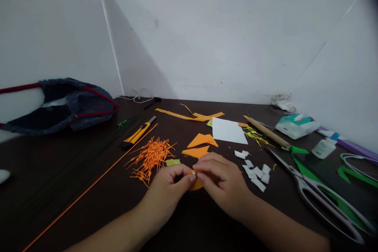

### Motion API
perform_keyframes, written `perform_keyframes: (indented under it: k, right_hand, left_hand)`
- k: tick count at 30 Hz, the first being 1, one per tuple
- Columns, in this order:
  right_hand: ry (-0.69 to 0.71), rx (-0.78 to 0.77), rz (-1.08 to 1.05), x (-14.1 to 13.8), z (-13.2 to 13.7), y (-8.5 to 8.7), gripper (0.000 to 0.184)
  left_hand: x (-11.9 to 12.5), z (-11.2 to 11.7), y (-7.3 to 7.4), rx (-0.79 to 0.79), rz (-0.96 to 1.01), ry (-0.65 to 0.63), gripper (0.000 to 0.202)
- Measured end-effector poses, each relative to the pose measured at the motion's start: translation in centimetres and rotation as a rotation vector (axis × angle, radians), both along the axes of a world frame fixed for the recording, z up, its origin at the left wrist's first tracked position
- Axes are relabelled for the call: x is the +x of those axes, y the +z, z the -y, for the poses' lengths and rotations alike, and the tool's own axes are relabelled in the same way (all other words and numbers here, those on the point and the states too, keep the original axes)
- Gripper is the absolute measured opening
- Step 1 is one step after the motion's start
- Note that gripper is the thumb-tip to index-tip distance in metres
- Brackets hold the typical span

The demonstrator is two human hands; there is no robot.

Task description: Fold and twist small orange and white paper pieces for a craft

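Note:
My left hand [168, 193] and my right hand [223, 179] meet low in the middle of the dark table [88, 212]. Both pinch a small orange paper piece [195, 183] between fingertips, with a bit of white showing at its top. The fingers of both hands are curled closed around it. Just beyond the hands lie orange paper offcuts [198, 145] and a heap of thin orange strips [150, 157]. Small white paper bits [256, 173] lie to the right of my right hand.
A yellow utility knife [138, 134], a long orange stick [88, 189] and dark wires lie at left, near a blue bag [62, 106]. A white sheet [228, 130], scissors [315, 189], green paper [307, 171], glue bottle [324, 147], tissue pack [295, 125] and wooden tool [267, 132] sit right.

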State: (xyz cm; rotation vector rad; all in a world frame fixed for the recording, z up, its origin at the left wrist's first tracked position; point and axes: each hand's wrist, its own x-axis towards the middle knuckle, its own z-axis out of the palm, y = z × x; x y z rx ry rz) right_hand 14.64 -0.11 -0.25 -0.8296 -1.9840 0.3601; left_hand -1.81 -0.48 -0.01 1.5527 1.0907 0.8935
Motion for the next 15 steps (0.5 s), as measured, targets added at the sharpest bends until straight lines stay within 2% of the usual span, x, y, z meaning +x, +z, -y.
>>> perform_keyframes:
  k: [8, 15]
  right_hand:
    - [-0.039, 0.047, -0.043, 0.20, 0.31, 0.66, 0.016]
    - [0.024, 0.075, 0.061, 0.09, 0.05, 0.29, 0.030]
  left_hand:
    - [0.09, -0.06, 0.00, -0.007, -0.025, 0.014, 0.021]
    - [-0.07, -0.01, 0.01, -0.008, -0.022, -0.038, 0.020]
